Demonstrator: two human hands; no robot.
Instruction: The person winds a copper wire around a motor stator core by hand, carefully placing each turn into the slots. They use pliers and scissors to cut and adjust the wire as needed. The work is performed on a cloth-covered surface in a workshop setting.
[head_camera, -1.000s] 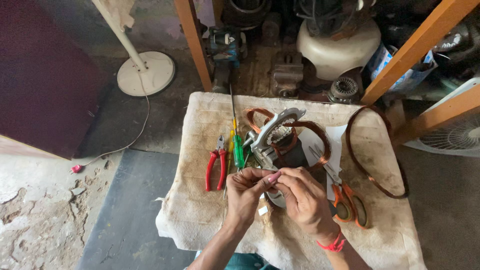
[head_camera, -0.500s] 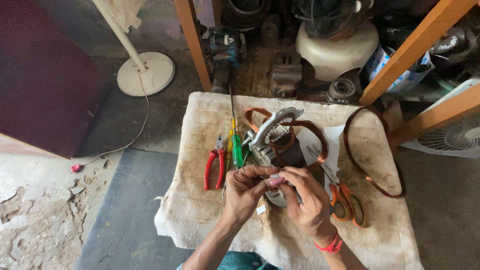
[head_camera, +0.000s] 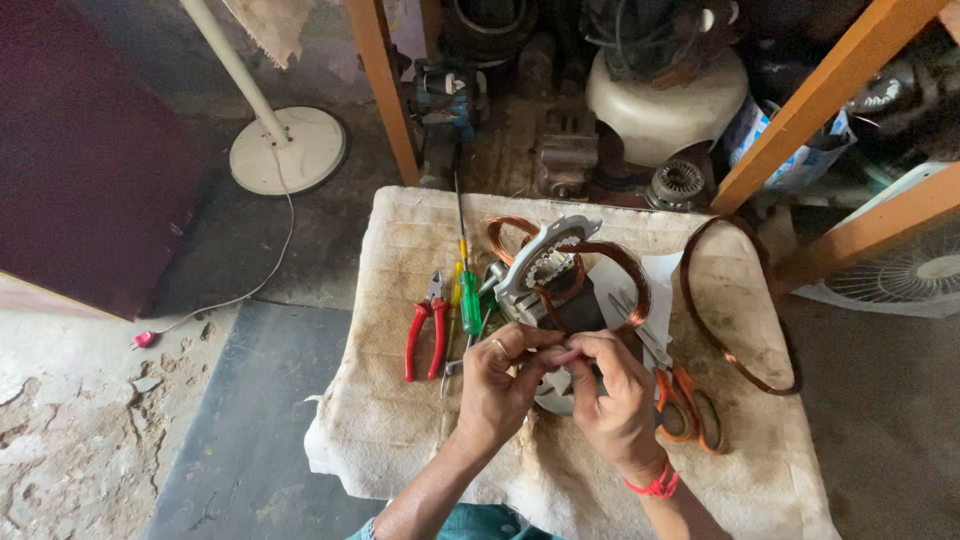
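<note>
My left hand (head_camera: 497, 385) and my right hand (head_camera: 614, 392) meet fingertip to fingertip over a small fan motor (head_camera: 545, 278) with a grey metal bracket and copper wire winding (head_camera: 618, 262). Both hands pinch something small between their fingertips, just in front of the motor; what it is cannot be made out. The motor stands on a dirty white cloth pad (head_camera: 400, 420). A ring shows on my left hand and a red band on my right wrist.
Red-handled pliers (head_camera: 425, 328) and green and yellow screwdrivers (head_camera: 466, 296) lie left of the motor. Orange-handled scissors (head_camera: 685, 398) lie right. A dark wire loop (head_camera: 738, 300) rests on the pad's right. A white fan stand (head_camera: 288, 148), orange wooden legs (head_camera: 384, 90) and motor parts stand behind.
My hands stay pinched together at the motor with only small finger shifts. The view has drifted slightly.
</note>
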